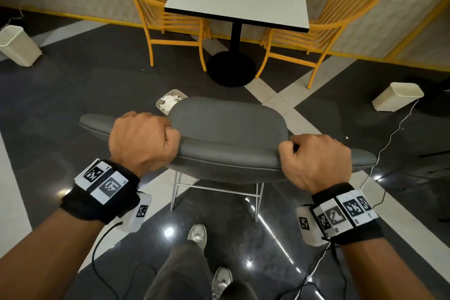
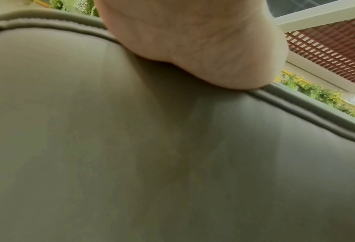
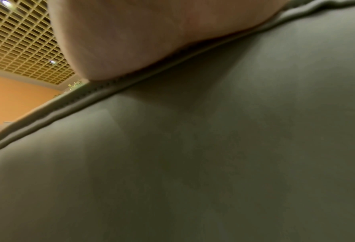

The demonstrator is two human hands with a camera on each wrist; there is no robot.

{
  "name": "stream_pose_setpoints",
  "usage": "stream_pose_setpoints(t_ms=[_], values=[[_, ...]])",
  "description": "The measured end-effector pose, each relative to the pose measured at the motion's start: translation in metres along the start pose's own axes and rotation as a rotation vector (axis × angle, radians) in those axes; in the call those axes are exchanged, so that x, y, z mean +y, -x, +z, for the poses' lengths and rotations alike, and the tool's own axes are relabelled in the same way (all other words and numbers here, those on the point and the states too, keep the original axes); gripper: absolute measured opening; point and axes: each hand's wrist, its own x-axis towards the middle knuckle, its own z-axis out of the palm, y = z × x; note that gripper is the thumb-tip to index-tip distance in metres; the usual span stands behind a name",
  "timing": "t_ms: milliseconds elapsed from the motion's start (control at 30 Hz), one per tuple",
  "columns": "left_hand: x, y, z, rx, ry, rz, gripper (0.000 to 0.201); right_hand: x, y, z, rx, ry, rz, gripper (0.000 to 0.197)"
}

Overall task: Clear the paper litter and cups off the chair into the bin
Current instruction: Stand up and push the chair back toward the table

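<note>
Where both hands, left (image 1: 143, 140) and right (image 1: 316, 161), grip its backrest top: chair (image 1: 229, 129), seat facing away; bin (image 1: 168, 102) of paper beyond.

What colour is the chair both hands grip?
Grey padded upholstered chair, on white metal legs; clearest in the head view.

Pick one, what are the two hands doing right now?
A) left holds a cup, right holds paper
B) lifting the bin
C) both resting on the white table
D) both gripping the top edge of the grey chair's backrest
D: in the head view the left hand and right hand each curl over the backrest edge of the grey chair.
</note>
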Motion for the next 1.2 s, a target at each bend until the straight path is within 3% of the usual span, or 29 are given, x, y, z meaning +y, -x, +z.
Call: stream_pose_setpoints(t_ms=[267,733,1200], values=[[-0.013,-0.06,0.012,0.023,-0.007,0.014,0.039,-0.01,-0.056,0.01,0.021,-0.014,-0.021,0.05],[-0.045,-0.229,0.036,0.025,0.018,0.063,0.041,-0.038,-0.215,0.035,0.009,-0.011,0.054,0.049],[-0.054,-0.348,0.055,0.048,0.013,0.073,0.042,-0.045,-0.334,0.05,-0.002,0.012,0.07,0.049]])
